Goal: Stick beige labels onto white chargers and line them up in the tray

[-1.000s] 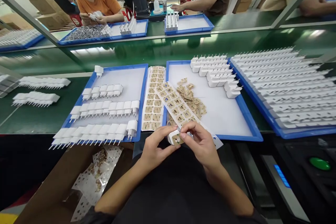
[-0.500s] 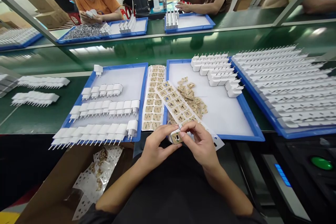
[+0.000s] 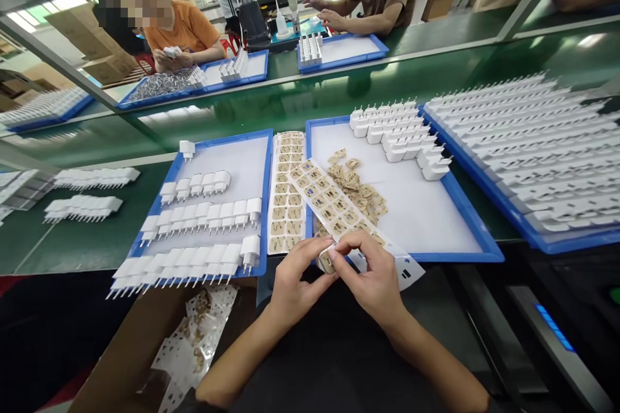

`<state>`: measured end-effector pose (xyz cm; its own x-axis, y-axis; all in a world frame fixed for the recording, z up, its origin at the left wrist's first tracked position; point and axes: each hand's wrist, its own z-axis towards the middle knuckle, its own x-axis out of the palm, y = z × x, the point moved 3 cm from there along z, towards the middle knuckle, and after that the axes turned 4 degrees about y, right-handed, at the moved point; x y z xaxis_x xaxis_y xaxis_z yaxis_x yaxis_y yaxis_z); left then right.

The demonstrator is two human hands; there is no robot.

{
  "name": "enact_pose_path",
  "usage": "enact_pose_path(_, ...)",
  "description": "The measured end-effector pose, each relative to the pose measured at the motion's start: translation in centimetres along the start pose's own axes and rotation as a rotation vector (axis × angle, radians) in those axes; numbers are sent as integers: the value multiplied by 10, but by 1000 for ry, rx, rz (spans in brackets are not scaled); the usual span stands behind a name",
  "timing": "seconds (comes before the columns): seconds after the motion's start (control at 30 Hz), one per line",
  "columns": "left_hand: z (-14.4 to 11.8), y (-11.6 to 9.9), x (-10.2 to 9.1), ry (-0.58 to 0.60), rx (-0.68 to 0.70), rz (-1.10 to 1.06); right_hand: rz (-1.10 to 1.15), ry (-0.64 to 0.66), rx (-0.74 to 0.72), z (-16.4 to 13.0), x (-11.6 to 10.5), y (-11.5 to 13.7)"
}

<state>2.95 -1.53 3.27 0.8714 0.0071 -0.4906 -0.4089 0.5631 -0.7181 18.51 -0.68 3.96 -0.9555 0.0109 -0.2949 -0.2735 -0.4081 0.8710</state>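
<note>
My left hand point(image 3: 295, 281) has its fingers and thumb closed around a small white plug charger point(image 3: 327, 261), above the near edge of the right-hand tray. The charger's end face, with a tan sticker-like cover and a dark slot, is turned toward me. My right hand point(image 3: 372, 274) closes its thumb and forefinger on the right side of that face and partly covers it. Whether a sticker's edge is pinched there, I cannot make out. Just beyond my hands lies a sheet of tan stickers point(image 3: 334, 197), slanting across the tray's rim, its bare white end sticking out under my right hand.
On the left, a blue-rimmed tray point(image 3: 268, 193) carries rows of white chargers. A second sticker sheet point(image 3: 285, 193) lies between the trays. The right tray point(image 3: 467, 216) holds loose tan pieces point(image 3: 356, 184) and chargers. Another full tray point(image 3: 557, 242) is farther right. Co-workers sit across the green bench.
The whole view has tilted and shifted slightly. The charger's face is turned a little more sideways between my hands, and my right fingers cover more of it. Both hands keep their grip.
</note>
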Motion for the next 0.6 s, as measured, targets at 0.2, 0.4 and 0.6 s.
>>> enact_pose_path(0.2, -2, 6, 1, -33, -23, -34, -187, -186, -184, 8, -3, -1)
enact_pose_path(0.4, -6, 12, 6, -101, -77, -83, 267, 32, 105, 16, -5, -17)
enact_pose_path(0.6, 1, 7, 9, -151, 88, 82, 562, 73, 210, 10, 14, -17)
